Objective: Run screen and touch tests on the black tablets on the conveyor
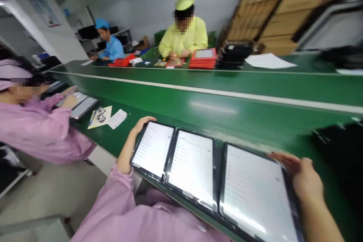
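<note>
Three tablets with white list screens lie side by side in a black tray (pixel 218 166): a left tablet (pixel 154 149), a middle tablet (pixel 191 162) and a right tablet (pixel 252 193). Glare falls on the lower part of the right screen. My left hand (pixel 144 122) is closed round the tray's left end, its fingers partly hidden behind the far corner. At the opposite end, my right hand (pixel 307 179) grips the side, slightly blurred. The tray is held tilted toward me, over the near edge of the green bench.
The green bench (pixel 159 90) runs across, with a pale strip along it. Left of the tray lie a yellow sheet (pixel 100 117) and a white paper slip (pixel 117 118). Dark stacked trays (pixel 340 159) stand at right. A pink-sleeved co-worker (pixel 36 121) sits left; others work opposite.
</note>
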Action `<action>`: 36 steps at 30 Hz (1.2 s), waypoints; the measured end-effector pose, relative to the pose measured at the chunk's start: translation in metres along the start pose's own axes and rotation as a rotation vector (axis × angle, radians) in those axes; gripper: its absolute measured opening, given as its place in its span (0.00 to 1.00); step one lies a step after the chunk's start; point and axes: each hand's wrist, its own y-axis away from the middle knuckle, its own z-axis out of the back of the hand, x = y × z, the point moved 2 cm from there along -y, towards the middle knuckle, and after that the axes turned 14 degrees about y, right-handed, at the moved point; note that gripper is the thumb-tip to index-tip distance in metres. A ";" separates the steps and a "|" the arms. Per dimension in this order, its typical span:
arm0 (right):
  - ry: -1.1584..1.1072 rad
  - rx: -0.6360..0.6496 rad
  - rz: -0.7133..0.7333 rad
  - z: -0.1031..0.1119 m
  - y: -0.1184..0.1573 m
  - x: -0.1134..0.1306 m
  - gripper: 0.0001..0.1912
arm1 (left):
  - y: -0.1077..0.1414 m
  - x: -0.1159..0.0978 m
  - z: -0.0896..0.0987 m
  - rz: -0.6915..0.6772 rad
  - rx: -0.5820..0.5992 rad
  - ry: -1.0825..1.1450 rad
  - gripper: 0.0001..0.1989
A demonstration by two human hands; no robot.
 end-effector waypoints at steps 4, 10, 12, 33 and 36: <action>-0.114 -0.036 -0.129 0.031 0.012 -0.038 0.35 | 0.027 0.007 0.015 0.044 0.031 0.065 0.42; 0.221 0.082 0.152 0.072 0.102 -0.013 0.27 | 0.071 0.011 0.011 0.099 0.062 0.039 0.50; 0.377 0.189 0.384 0.048 0.137 0.017 0.23 | 0.073 0.008 0.007 0.087 0.078 -0.037 0.54; 0.863 0.354 0.734 -0.004 0.159 0.038 0.19 | 0.077 0.002 -0.001 0.229 -0.074 0.150 0.47; 0.894 0.328 0.702 0.014 0.158 0.024 0.15 | 0.077 -0.004 -0.002 0.217 -0.104 0.121 0.46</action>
